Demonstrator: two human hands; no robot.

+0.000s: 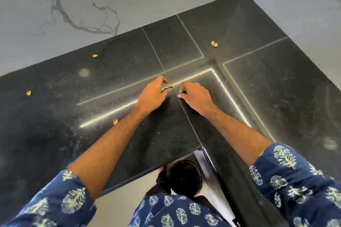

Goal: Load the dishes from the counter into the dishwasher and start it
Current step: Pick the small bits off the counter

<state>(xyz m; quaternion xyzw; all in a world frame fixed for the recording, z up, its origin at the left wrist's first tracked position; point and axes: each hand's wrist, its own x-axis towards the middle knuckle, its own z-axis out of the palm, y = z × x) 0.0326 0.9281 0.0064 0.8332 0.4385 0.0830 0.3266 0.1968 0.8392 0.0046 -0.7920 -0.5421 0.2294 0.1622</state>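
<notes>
No dishes and no dishwasher are in view. Both bare hands reach over a black stone counter point(184, 42) that turns a corner. My left hand point(153, 96) has its forefinger and thumb pinched around a small tan nut shell point(169, 85) lying on the counter. My right hand point(195, 96) rests just right of it, fingers curled under against the thumb, and nothing shows in it.
More tan shells lie scattered on the counter: two together at the back right point(214, 44), one at the back left point(94, 55), one far left point(28, 93), one by my left forearm point(115, 121). Marble walls point(73, 5) close off the back and right. Below the counter's inner corner stands a dark round bin point(184, 177).
</notes>
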